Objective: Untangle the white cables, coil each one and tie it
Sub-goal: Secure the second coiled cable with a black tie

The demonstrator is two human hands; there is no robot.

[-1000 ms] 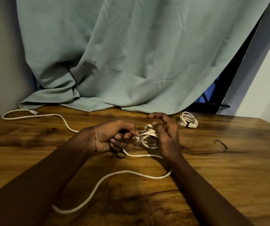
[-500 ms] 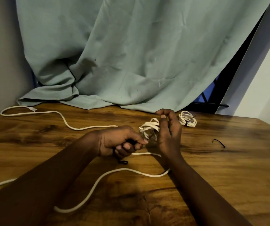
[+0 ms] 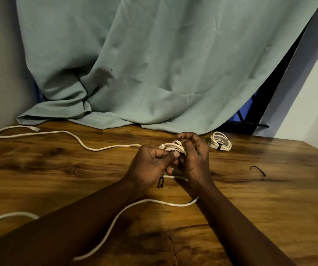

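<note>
A small coil of white cable (image 3: 170,146) is held just above the wooden table (image 3: 269,208), between both hands. My right hand (image 3: 194,160) wraps around its right side with fingers curled over the top. My left hand (image 3: 150,166) pinches the coil's lower left, and a black tie (image 3: 161,182) hangs below that hand. A long loose white cable (image 3: 73,136) snakes from the far left to the hands, and more of it loops under my forearms. A finished coil bound with a black tie (image 3: 220,144) lies to the right.
A spare black tie (image 3: 258,169) lies on the table's right part. A grey-green cloth (image 3: 135,73) hangs behind and spills onto the table's far edge. A wall rises on the left, and a dark opening shows at the back right.
The hands have closed together around the small coil and my left hand has moved up to it. The view has shifted slightly.
</note>
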